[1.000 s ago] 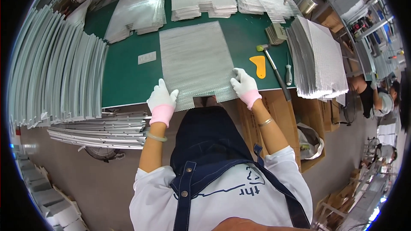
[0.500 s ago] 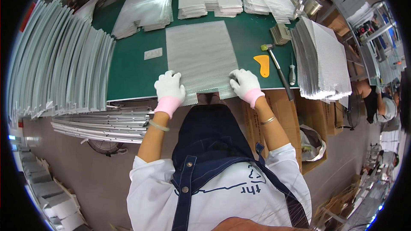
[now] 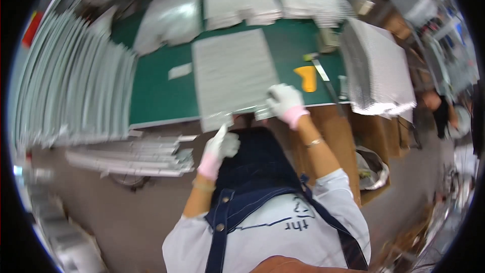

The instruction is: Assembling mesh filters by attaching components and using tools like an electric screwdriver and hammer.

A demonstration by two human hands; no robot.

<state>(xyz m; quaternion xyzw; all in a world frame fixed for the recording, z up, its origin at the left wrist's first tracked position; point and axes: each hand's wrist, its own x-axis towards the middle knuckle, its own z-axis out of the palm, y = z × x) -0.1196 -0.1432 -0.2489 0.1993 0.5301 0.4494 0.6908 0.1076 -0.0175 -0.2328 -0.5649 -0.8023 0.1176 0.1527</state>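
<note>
A silvery-grey, finely textured sheet (image 3: 235,68) lies flat on the green worktable (image 3: 164,91), its notched near end sticking out past the table edge. My right hand (image 3: 286,102), in a white glove with a pink cuff, is at the sheet's near right edge with curled fingers on it. Lower down, my left hand (image 3: 220,147), gloved alike, is in front of the table just below the sheet's left tab. One finger points up toward that tab and the fingers look apart, though motion smears them. Nothing shows in the left hand.
Stacked notched sheets (image 3: 240,0) line the back. Upright pale panels (image 3: 76,81) crowd the left, and a tall sheet stack (image 3: 379,71) stands at right. A yellow scraper (image 3: 307,78), a hammer (image 3: 322,73) and a white card (image 3: 180,71) lie on the table. Cardboard boxes (image 3: 323,141) stand below.
My left hand has come off the sheet's left side and moved down toward me. My right hand stays at the right edge, slightly further left in view. The whole view has shifted and blurred.
</note>
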